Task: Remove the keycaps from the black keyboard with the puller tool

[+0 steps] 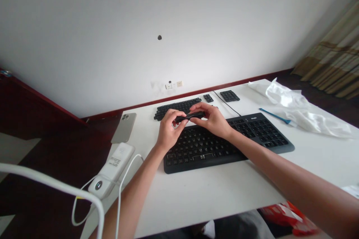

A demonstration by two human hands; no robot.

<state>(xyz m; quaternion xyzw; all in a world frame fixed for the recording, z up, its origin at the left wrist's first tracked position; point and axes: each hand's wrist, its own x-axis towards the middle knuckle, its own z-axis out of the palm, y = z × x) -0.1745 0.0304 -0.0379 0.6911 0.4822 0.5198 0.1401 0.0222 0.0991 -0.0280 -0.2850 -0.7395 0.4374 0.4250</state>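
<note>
Between the fingertips of both hands is a slim, long black keycap (193, 116), held level above the back edge of the keyboard. My left hand (171, 125) pinches its left end, and my right hand (210, 118) grips its right end. Below them lies a black keyboard (215, 158) with its key caps off, the bare switches showing. Part of its upper left is hidden by my hands. Rows of loose black keycaps (179, 105) lie grouped behind it, with a small group (208, 98) and a number-pad group (230, 96) farther right.
A blue brush-like tool (275, 115) lies beside crumpled white plastic (303, 115) at the right. A phone (124, 127) and a white device (114, 168) with a white cable (120, 194) are along the left edge. The keyboard cord (226, 103) runs backward.
</note>
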